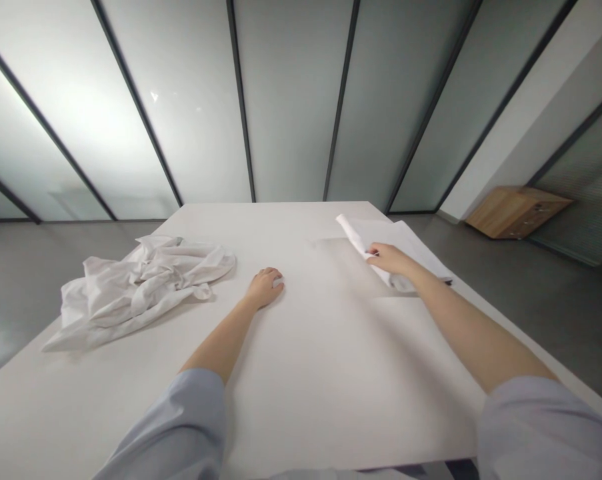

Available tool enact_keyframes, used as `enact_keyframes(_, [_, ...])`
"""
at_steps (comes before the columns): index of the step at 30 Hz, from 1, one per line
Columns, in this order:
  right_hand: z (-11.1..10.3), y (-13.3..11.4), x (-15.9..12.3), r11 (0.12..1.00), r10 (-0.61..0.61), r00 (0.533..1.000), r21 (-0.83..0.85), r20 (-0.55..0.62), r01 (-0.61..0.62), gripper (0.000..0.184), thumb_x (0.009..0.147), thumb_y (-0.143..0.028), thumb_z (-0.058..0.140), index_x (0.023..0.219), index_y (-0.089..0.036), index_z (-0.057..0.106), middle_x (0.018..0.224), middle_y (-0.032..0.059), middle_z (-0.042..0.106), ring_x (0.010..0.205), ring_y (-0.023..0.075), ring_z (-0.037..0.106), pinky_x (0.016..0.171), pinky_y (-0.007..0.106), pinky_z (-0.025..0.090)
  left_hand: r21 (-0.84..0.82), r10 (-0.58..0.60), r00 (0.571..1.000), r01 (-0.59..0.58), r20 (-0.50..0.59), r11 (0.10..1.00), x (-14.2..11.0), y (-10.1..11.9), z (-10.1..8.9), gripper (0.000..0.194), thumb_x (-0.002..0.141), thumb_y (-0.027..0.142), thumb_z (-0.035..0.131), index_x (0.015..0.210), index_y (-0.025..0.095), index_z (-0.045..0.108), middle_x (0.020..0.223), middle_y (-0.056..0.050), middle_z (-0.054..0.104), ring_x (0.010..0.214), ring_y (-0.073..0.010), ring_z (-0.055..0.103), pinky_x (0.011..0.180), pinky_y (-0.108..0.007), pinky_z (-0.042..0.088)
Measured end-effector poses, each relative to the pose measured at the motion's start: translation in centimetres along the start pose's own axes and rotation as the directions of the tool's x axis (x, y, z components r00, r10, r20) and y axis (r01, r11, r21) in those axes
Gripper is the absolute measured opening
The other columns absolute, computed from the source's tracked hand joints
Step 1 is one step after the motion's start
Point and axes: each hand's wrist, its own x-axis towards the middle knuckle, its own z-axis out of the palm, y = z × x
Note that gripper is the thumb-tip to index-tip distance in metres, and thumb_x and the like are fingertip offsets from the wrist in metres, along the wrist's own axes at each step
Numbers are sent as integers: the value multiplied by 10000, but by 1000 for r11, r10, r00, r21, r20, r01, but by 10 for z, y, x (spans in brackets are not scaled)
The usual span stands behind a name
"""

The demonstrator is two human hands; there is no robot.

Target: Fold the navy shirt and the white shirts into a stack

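My right hand (389, 258) pinches the near left edge of a folded white cloth (395, 237) at the right side of the table. That edge is lifted and rolled along its length, and the rest lies flat in layers. A small dark spot shows at the cloth's right corner. Near the middle of the table, my left hand (265, 288) rests on the white surface with its fingers loosely bent and a gap between thumb and fingers. Nothing can be seen in it. Left of it lies a crumpled heap of white cloth (145, 287), apart from the hand.
Both hands are over a white table (301, 387), whose far edge faces a frosted glass wall (291, 100) with dark frames. A wooden cabinet (511, 212) stands on the grey floor (545, 313) at the far right.
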Motion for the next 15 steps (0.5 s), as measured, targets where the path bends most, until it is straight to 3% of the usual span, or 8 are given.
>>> enact_keyframes(3, [60,-44,-26,959,-154,973,262,171,106,89,724,-308,664,713,-222,649,743,6,694,711,197,631,674,278,495,-11,-18,1000,18,-5,1000,-1,2,0,410,857,350,530,1230,188,574,1289,-109,587,1204,-258,527,1057,-398,386])
enact_keyframes(5, [90,-70,-42,872,-325,896,464,304,158,245,868,-408,517,871,-235,691,936,29,727,850,196,666,759,289,522,-40,-23,999,21,-37,999,-4,3,-1,519,890,425,493,1340,166,478,1354,-131,537,1253,-268,490,1069,-416,369])
enact_keyframes(7, [109,-88,-52,823,-429,843,526,325,216,333,919,-441,441,1006,-238,690,1073,47,712,955,196,663,826,301,525,-70,15,998,-20,-68,997,-6,2,-1,574,911,469,459,1390,156,414,1396,-142,498,1295,-262,453,1083,-411,353])
enact_keyframes(11, [120,-86,-50,862,-483,859,264,170,432,303,864,-383,552,1077,-214,686,1167,89,682,1124,259,604,1006,415,438,-39,106,994,-107,-35,993,-8,0,0,601,855,534,550,1329,171,484,1433,-154,457,1321,-280,426,1098,-419,337])
enact_keyframes(13, [121,-72,-44,876,-480,871,115,105,468,306,837,-349,585,1085,-205,693,1232,109,653,1209,291,550,1061,464,378,-11,103,994,-104,-39,995,-5,5,-3,614,804,535,620,1292,176,517,1433,-158,455,1312,-299,431,1093,-439,342])
enact_keyframes(15, [123,-59,-40,886,-462,884,69,68,458,315,847,-328,565,1103,-194,691,1265,121,634,1226,290,542,1066,468,374,-30,124,985,-129,-120,991,-4,22,-14,526,816,499,616,1238,191,554,1358,-144,526,1265,-292,473,1073,-447,364])
